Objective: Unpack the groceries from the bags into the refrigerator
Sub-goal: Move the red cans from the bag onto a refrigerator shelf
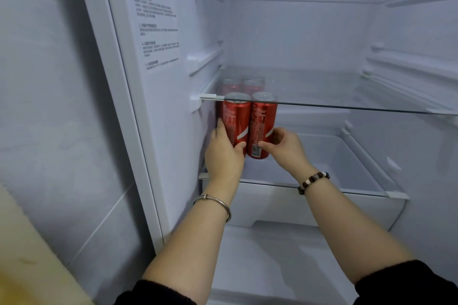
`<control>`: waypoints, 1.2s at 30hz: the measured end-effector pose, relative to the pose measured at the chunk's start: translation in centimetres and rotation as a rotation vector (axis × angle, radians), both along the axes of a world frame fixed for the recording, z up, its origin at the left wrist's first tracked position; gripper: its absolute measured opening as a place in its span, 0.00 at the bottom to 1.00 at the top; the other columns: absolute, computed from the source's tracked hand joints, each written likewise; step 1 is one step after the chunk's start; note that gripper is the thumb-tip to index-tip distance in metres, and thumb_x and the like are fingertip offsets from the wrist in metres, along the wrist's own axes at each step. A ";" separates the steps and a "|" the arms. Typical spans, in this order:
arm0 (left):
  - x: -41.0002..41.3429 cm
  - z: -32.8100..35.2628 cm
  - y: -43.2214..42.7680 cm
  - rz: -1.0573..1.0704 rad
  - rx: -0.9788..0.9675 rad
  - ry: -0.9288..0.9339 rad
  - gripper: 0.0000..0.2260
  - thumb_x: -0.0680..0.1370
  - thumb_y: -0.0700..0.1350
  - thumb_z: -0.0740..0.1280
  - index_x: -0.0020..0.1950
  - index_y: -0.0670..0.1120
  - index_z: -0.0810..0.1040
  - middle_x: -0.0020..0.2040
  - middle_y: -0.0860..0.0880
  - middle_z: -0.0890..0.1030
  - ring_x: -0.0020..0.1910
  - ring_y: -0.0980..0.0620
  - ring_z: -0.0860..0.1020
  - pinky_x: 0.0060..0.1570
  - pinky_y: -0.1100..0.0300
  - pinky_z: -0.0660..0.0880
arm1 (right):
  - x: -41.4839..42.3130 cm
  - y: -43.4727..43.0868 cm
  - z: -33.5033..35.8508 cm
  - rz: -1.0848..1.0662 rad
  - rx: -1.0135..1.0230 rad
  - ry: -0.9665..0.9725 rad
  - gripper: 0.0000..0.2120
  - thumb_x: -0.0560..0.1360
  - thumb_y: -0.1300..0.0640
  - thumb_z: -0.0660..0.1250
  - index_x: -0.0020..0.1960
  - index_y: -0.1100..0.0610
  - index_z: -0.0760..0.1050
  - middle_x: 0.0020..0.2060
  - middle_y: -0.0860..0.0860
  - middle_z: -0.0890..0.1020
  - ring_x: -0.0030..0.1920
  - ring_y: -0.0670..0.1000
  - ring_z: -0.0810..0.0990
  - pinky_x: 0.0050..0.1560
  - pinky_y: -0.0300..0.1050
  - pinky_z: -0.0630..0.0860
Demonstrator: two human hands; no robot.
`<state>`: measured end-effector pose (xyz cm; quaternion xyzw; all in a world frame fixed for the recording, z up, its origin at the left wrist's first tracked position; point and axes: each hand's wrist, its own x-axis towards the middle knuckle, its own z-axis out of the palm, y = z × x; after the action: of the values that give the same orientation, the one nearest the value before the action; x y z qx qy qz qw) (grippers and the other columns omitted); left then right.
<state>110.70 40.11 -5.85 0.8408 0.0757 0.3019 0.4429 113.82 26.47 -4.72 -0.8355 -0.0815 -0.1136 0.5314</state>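
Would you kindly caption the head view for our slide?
Left hand and right hand each hold a red can beneath the refrigerator's glass shelf.

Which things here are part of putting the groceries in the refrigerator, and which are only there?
Part of the job:
- left hand, gripping the left front can
- right hand, gripping the right front can
- two back cans, seen through the upper glass shelf
- lower glass shelf, under the front cans

Only there:
- drawer
- printed label
- bracelets
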 end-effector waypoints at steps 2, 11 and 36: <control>0.1 0.1 0.1 0.014 -0.017 0.013 0.27 0.74 0.45 0.71 0.71 0.48 0.68 0.61 0.48 0.76 0.59 0.47 0.76 0.57 0.54 0.72 | 0.0 0.1 0.1 -0.013 -0.001 0.002 0.15 0.71 0.60 0.72 0.58 0.58 0.76 0.50 0.49 0.81 0.50 0.47 0.78 0.49 0.38 0.73; 2.6 0.4 0.1 0.093 -0.111 0.047 0.19 0.74 0.43 0.70 0.64 0.47 0.74 0.59 0.47 0.78 0.57 0.46 0.78 0.54 0.53 0.74 | 1.2 0.8 -0.1 -0.044 -0.006 -0.023 0.17 0.71 0.60 0.73 0.58 0.59 0.76 0.52 0.51 0.81 0.50 0.47 0.78 0.45 0.33 0.71; 5.6 0.0 0.0 0.151 -0.097 0.042 0.23 0.76 0.42 0.67 0.70 0.44 0.67 0.63 0.45 0.76 0.60 0.44 0.76 0.57 0.53 0.72 | 4.3 2.4 0.1 -0.090 -0.024 -0.038 0.19 0.71 0.59 0.73 0.60 0.61 0.75 0.55 0.54 0.80 0.51 0.47 0.76 0.51 0.39 0.71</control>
<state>116.28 40.08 -5.82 0.8163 0.1626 0.3126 0.4576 118.15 28.90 -4.66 -0.8423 -0.0552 -0.1524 0.5140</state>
